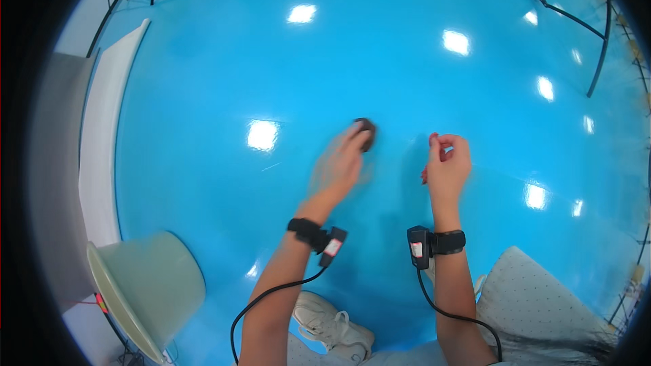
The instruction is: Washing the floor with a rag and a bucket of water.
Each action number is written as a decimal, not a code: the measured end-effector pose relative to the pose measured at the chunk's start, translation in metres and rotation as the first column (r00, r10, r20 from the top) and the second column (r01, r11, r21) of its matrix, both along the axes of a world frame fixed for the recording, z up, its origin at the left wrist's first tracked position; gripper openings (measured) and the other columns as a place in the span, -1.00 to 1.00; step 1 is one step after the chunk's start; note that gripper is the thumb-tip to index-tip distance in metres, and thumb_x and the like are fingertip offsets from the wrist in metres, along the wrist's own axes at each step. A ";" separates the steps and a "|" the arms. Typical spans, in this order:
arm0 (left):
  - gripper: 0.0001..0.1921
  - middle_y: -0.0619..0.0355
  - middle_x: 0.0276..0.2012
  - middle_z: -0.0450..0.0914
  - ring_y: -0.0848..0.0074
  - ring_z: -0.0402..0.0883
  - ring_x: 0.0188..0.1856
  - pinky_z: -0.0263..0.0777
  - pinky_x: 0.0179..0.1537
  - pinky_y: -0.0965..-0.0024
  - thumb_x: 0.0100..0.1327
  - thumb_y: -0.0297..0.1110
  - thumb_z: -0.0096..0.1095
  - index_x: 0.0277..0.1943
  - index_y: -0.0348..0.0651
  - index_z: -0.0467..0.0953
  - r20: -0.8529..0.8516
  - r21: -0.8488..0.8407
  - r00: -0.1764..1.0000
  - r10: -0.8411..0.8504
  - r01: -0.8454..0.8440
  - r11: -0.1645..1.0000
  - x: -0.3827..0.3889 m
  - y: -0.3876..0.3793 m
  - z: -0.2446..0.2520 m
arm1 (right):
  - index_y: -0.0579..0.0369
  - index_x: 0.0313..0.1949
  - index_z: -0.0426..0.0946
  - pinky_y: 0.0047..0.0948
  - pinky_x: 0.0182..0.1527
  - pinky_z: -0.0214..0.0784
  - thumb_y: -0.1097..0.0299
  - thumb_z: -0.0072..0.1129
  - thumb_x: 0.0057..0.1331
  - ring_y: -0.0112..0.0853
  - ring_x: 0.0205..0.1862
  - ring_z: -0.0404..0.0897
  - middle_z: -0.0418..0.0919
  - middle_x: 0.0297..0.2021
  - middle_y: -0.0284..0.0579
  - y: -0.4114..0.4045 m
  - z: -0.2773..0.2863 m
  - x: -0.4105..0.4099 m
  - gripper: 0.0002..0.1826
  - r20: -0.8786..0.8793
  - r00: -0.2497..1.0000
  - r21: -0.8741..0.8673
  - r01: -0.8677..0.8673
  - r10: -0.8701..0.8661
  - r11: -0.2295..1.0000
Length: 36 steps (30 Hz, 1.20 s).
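Above the glossy blue floor point(356, 76), my left hand point(342, 162) reaches forward, blurred by motion, with its fingertips on a small dark brown object point(367, 134). Whether that object rests on the floor or is held above it, I cannot tell. To the right, my right hand point(447, 162) has its fingers curled, thumb and forefinger meeting at a small red thing point(433, 138); more red shows beside the palm at its left edge, and what it is cannot be made out. Both wrists wear black straps with small cabled boxes.
A pale green bucket point(157, 284) lies tipped on its side at the lower left. A white panel point(104, 152) runs along the left edge. Black metal frames point(574, 18) stand at the upper corners. Below my arms is a white shoe point(333, 323).
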<state>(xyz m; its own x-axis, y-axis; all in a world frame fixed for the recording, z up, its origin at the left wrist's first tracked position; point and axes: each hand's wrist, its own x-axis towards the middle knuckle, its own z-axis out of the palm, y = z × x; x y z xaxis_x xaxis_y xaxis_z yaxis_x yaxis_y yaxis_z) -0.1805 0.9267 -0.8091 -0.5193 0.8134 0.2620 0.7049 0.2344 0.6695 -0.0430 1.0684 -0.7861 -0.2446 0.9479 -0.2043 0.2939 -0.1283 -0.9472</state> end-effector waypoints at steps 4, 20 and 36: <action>-0.73 0.03 0.00 0.52 0.30 0.50 0.03 0.36 0.06 0.32 0.34 -0.47 -0.05 0.06 -0.20 0.45 0.106 0.025 0.857 0.505 -0.510 0.860 -0.022 -0.078 0.019 | 0.07 -0.26 0.52 -0.08 -0.08 0.22 0.30 0.33 0.08 -0.13 -0.04 0.36 0.45 -0.13 -0.07 -0.015 -0.029 -0.012 -0.74 0.349 0.918 0.580 -0.368 0.187 0.726; -0.57 -0.09 0.32 0.21 0.17 0.13 0.38 0.03 0.34 0.26 0.33 -0.50 -0.08 0.26 -0.28 0.27 -0.075 -0.015 0.774 0.629 -0.631 0.775 -0.035 -0.118 -0.004 | 0.17 -0.14 0.49 -0.15 0.05 0.28 0.36 0.12 0.25 -0.09 0.00 0.42 0.46 -0.08 0.01 -0.046 -0.014 -0.048 -0.77 0.163 0.945 0.535 -0.326 0.283 0.779; -0.59 -0.08 0.27 0.29 0.11 0.22 0.32 0.05 0.31 0.16 0.41 -0.27 -0.23 0.18 -0.28 0.38 0.134 0.108 0.941 0.311 -0.325 0.939 0.028 -0.025 -0.006 | 0.27 -0.04 0.42 -0.06 0.16 0.16 0.37 0.18 0.17 0.05 0.13 0.29 0.33 0.08 0.18 -0.059 -0.029 -0.050 -0.62 0.203 0.907 0.588 -0.415 0.370 0.695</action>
